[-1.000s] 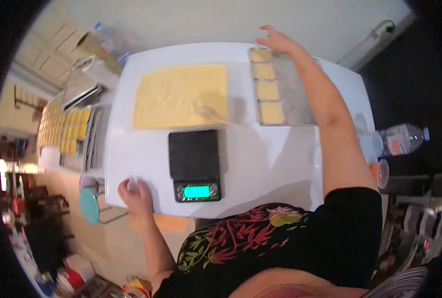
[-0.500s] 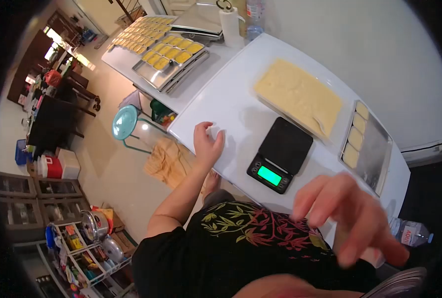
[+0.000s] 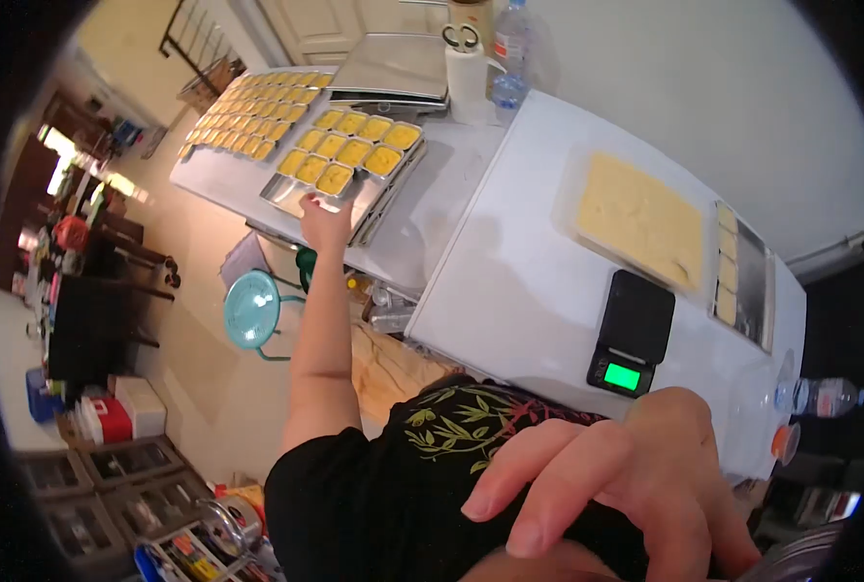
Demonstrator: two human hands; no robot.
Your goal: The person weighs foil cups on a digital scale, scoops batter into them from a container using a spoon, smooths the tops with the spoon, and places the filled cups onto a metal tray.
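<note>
My left hand (image 3: 326,221) reaches to the front of a metal tray (image 3: 281,194), its fingers at the nearest small tin of yellow filling (image 3: 335,178); the fingertips are partly hidden, so a grip cannot be made out. My right hand (image 3: 626,475) hangs close to the camera in front of my shirt, fingers apart and holding nothing. Beyond it on the white table (image 3: 509,281) lies a black scale (image 3: 637,318) with a lit green display. Behind the scale is a wide container of pale yellow dough (image 3: 640,218).
Several filled tins (image 3: 257,112) cover the far left of the side table. A paper towel roll (image 3: 467,82) and bottles (image 3: 511,48) stand at the back. Dough-lined tins (image 3: 727,262) sit on a tray at right. A teal stool (image 3: 253,308) is below.
The view has swung left. My left hand has moved from the white table's edge to the tray of filled tins. My right hand has come back from the right tray towards my body.
</note>
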